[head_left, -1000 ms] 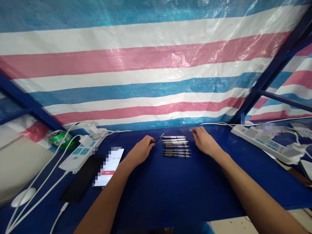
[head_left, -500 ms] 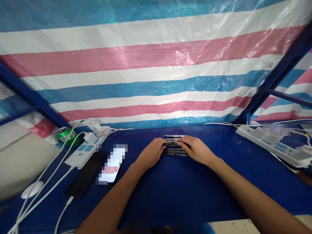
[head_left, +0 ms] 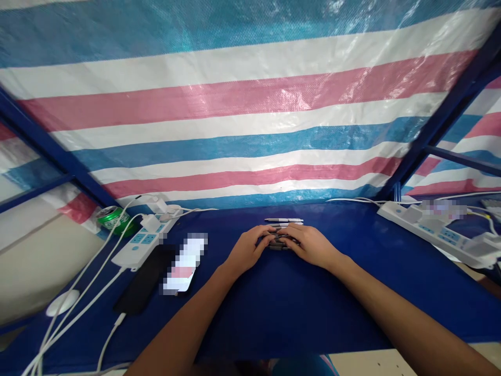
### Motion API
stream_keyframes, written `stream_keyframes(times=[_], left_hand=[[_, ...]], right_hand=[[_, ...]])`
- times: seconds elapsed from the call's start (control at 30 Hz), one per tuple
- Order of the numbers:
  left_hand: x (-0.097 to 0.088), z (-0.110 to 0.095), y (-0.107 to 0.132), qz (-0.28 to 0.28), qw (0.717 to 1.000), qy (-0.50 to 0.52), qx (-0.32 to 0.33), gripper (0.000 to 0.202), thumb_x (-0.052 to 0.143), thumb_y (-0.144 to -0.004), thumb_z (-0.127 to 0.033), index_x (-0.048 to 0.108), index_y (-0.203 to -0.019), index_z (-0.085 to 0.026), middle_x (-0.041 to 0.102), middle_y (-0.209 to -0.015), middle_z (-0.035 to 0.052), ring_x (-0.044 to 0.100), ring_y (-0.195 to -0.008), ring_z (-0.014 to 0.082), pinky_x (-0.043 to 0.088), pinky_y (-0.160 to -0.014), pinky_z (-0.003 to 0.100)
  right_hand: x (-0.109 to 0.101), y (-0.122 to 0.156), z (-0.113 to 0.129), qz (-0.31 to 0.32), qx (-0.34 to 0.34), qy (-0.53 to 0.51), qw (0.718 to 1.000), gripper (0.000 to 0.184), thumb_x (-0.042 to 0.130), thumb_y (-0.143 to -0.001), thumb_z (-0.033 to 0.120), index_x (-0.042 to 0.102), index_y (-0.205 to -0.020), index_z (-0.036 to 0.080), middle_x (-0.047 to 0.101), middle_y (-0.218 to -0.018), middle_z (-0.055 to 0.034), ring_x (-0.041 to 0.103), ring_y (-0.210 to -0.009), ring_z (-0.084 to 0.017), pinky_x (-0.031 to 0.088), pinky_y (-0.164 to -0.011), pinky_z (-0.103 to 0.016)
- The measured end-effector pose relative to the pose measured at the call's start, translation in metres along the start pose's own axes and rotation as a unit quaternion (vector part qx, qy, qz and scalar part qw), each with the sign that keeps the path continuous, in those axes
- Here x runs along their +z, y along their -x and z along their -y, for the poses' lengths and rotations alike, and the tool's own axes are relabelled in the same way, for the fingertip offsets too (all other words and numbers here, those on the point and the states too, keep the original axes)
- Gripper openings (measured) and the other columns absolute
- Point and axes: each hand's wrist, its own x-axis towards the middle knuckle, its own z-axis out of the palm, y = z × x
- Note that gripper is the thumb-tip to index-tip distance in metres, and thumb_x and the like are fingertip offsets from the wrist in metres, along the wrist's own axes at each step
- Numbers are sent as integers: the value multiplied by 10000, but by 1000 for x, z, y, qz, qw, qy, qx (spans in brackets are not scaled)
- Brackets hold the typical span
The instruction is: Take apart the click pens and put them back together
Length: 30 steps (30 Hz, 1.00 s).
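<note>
The left hand (head_left: 247,247) and right hand (head_left: 312,244) are curving half-closed over a row of pens (head_left: 278,247) between them, covering most of it; whether either is gripping one is impossible to tell. Just beyond, a light-barrelled pen (head_left: 284,220) is lying uncovered.

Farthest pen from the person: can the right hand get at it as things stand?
Probably yes: the farthest pen lies just beyond the right hand with nothing on top of it, though that hand appears busy at the other pens.
</note>
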Motion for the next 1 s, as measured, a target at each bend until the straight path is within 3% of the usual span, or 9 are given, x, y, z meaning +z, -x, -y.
stream_keyframes(times=[0.13,0.37,0.47,0.53,0.63,0.7,0.8,0.87,1.0], left_hand=[[-1,-2,1,8,999,30,-22,334,499,-1081,-349,635,-1372,-258,805,-1097,43,767,-1005,214,590,-955,362],[-4,-7,2,25,997,-62,25,408,617,-1011,-261,630,-1416,-308,754,-1290,59,703,-1181,241,560,-1045,416],[-18,-18,4,20,994,-102,29,496,647,-1004,-305,559,-1492,-297,695,-1402,73,639,-1299,248,495,-1145,441],[-37,-24,14,-35,989,-147,3,439,620,-1023,-383,590,-1451,-288,662,-1443,74,586,-1362,256,451,-1192,452],[-81,-16,50,-144,958,-232,-86,340,529,-1036,-389,656,-1330,-277,685,-1383,73,587,-1342,268,438,-1197,454],[-112,0,87,-183,931,-287,-134,337,432,-1020,-331,669,-1246,-253,695,-1338,88,603,-1312,273,428,-1200,451],[-149,30,146,-172,886,-359,-237,391,418,-958,-364,667,-1213,-203,690,-1295,142,626,-1261,330,448,-1164,486],[-161,46,176,-149,853,-385,-319,506,456,-930,-469,645,-1281,-157,665,-1319,187,620,-1260,388,461,-1134,532],[-165,57,195,-112,825,-389,-393,725,470,-910,-575,565,-1442,-91,586,-1402,235,620,-1260,409,479,-1108,524]], right_hand=[[2,-1,3,3,-7,14,1000,315,489,-1090,324,666,-1346,271,746,-1268,-84,714,-1110,-238,546,-984,-385],[-2,-1,8,18,-20,22,999,301,476,-1097,341,684,-1299,258,762,-1244,-89,724,-1092,-238,548,-941,-369],[-4,0,5,-3,-5,24,1000,300,474,-1100,355,693,-1281,258,769,-1227,-82,731,-1081,-235,551,-947,-370],[-6,1,0,-14,4,31,999,298,483,-1097,370,694,-1276,261,767,-1238,-77,731,-1087,-244,553,-946,-382],[-8,3,-7,-23,14,43,999,301,482,-1097,386,703,-1257,261,766,-1246,-77,733,-1083,-254,559,-924,-388],[-9,4,-11,-26,19,49,998,305,476,-1098,389,710,-1243,258,771,-1223,-77,736,-1070,-256,563,-897,-380],[-9,5,-15,-31,28,52,998,317,471,-1099,401,708,-1251,257,774,-1213,-72,740,-1056,-256,567,-874,-372],[-8,5,-17,-33,28,53,998,323,474,-1097,411,708,-1258,257,772,-1233,-73,741,-1065,-258,568,-882,-374],[-7,5,-20,-34,26,58,997,308,487,-1091,407,717,-1248,276,773,-1245,-62,745,-1076,-257,571,-910,-371]])
